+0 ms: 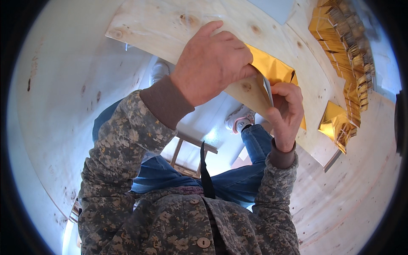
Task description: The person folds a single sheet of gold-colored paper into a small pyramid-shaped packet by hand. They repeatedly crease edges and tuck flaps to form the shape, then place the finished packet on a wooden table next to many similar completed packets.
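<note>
Setting: a pale plywood worktop (170, 25) with dark knots runs from upper left to lower right; pale plywood panelling curves around it on both sides, bent by the lens.

Below the worktop: two legs in blue jeans, two light shoes, and part of a wooden frame between them.

Gold foil sheet (274, 68): lies at the near edge of the worktop between the two hands; its visible part is a crinkled strip with the long axis running from upper left to lower right, along the worktop edge. A white-backed corner of it points down toward the right hand.

Left hand (210, 63): lies palm down on the sheet's left part, fingers (238, 53) curled and pressing on the foil at the fold.

Right hand (287, 112): comes up from under the edge, fingers (284, 91) closed in a pinch on the sheet's turned-down corner.

Hidden: most of the sheet's left part lies under the left hand; how far it reaches there cannot be told. Its lower right end is covered by the right hand.

Folded gold piece (335, 123): one, lying alone on the worktop to the right of the hands, near the end of the row.

Row of gold pieces (344, 46): many folded pieces overlapping in one long row along the far right of the worktop; too tightly packed and blurred to count, and the upper end is cut off by the rim.

Count: two hands, one sheet in hand, one loose folded piece, one row.
</note>
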